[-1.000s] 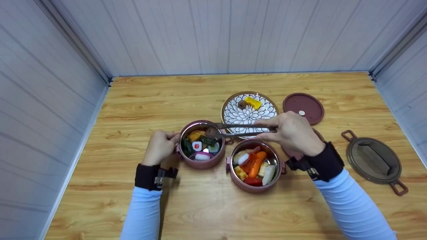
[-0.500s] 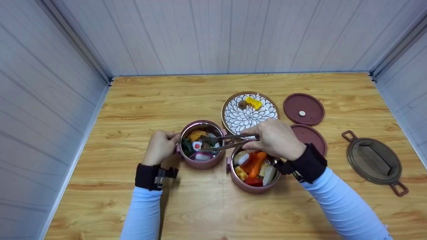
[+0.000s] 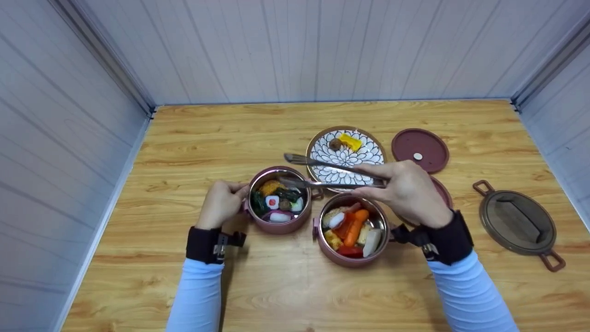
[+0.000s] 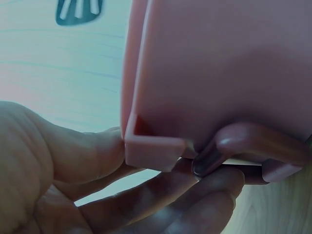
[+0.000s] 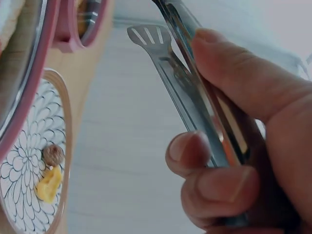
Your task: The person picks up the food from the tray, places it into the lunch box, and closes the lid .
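My left hand [image 3: 220,203] holds the left pink pot [image 3: 280,227] by its side handle [image 4: 263,141], thumb up near the rim and fingers under the handle. Inside that pot lie a brown meatball [image 3: 285,204], a sushi roll [image 3: 272,202], dark greens and other food pieces. My right hand [image 3: 410,191] grips metal tongs [image 3: 339,185] between thumb and fingers. Their arms stand spread with nothing between the slotted tips; one tip is over the left pot, the other beyond its far rim. On the patterned plate [image 3: 329,168] sit another meatball [image 3: 335,144] and a yellow piece [image 3: 350,142].
A second pink pot [image 3: 350,262], full of food with an orange carrot [image 3: 356,227], stands right of the first. Farther right are a maroon lid [image 3: 428,159], another partly hidden behind my right hand, and a brown handled lid [image 3: 514,221]. Panel walls [image 3: 295,50] enclose the table.
The tongs dipped into the left pot with a meatball, let it go there, then spread and drew back up and right. My left hand stays at the handle.
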The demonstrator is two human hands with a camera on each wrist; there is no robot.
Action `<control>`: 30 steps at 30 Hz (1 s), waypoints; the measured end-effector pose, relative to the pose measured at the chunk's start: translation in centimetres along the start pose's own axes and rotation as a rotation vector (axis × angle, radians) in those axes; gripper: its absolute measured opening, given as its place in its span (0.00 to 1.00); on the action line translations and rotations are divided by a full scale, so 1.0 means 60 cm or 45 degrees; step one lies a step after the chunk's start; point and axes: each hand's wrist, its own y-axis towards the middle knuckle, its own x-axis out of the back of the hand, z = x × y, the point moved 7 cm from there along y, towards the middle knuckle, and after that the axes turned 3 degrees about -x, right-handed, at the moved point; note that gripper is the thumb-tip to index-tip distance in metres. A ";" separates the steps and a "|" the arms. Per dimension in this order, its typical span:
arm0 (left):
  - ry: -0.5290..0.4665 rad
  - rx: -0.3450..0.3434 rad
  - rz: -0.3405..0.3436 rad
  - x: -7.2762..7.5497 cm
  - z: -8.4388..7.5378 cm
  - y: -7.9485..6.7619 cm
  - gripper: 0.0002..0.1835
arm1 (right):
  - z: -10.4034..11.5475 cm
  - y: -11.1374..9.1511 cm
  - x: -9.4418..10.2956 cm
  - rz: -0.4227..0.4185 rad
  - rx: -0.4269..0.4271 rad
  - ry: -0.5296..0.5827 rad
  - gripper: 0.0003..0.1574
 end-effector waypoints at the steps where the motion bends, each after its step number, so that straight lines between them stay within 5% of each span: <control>1: -0.004 0.000 0.002 0.000 0.000 0.000 0.11 | -0.007 -0.006 0.006 -0.038 -0.007 0.034 0.29; 9: 0.037 -0.032 -0.008 0.000 -0.005 -0.001 0.12 | -0.079 -0.053 0.038 -0.245 -0.215 0.195 0.28; 18: 0.029 -0.017 -0.015 0.000 -0.003 0.001 0.12 | -0.159 -0.070 0.047 -0.261 -0.468 0.149 0.34; 30: 0.031 -0.036 -0.028 0.000 -0.001 0.001 0.11 | -0.207 -0.062 0.016 -0.207 -0.582 0.082 0.36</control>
